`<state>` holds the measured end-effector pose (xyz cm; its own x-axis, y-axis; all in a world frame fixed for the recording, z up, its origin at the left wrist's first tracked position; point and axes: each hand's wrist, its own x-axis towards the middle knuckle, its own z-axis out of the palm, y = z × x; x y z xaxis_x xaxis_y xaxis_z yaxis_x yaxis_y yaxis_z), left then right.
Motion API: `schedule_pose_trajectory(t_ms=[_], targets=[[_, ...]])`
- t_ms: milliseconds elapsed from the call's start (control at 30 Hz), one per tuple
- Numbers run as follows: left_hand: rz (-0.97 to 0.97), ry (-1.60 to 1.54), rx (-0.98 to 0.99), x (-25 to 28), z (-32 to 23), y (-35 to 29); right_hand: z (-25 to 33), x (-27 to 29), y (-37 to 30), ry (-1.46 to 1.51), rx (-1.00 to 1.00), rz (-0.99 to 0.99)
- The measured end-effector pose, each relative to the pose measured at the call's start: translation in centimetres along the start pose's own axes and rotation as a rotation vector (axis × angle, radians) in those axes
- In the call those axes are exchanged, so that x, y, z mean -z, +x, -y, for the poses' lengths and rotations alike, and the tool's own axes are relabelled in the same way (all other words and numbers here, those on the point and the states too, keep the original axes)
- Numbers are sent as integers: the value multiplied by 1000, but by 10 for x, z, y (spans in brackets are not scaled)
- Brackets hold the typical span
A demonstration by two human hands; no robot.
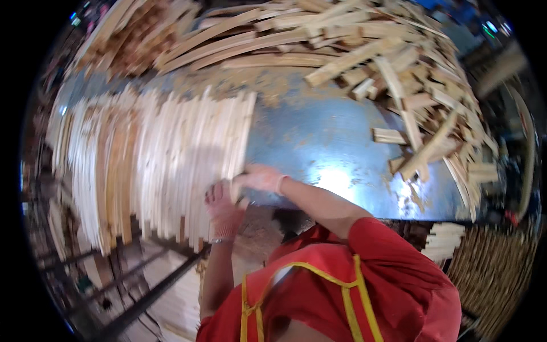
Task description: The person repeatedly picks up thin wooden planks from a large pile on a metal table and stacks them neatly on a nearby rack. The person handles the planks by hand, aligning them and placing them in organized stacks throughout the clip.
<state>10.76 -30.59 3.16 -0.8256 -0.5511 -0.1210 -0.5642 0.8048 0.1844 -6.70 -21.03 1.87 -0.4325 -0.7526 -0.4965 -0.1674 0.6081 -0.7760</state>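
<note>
A row of pale wooden strips (188,137) lies side by side on the left of the blue metal table (302,131), their near ends reaching past its edge. My left hand (222,206), in a pinkish glove, rests at the near ends of the row's right part, fingers laid over the wood and thumb apart. Next to it my right hand (262,178), also gloved, has its fingers closed at the near end of the rightmost wooden strip (244,139). Motion blurs the fingertips of both hands.
Jumbled offcuts (421,108) are heaped on the right of the table. Longer loose strips (256,45) lie along the far side, beside a stack of lumber (137,40). Dark metal bars (148,285) run below at the left. A stack of thin slats (496,273) stands at the lower right.
</note>
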Motion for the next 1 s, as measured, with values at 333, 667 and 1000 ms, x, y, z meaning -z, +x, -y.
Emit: schedule_pose_trajectory(t_ms=[333,667,1000], targets=[[-127,0,-187,-17,-18,-14,-196,303,-201,-675,-337,-1616],[387,-461,-526,-51,-229,23,-235,175,-245,428,-252,-1172],[862,-1284,-36,-77,-278,53,-158,94,-201,741,-376,-349]])
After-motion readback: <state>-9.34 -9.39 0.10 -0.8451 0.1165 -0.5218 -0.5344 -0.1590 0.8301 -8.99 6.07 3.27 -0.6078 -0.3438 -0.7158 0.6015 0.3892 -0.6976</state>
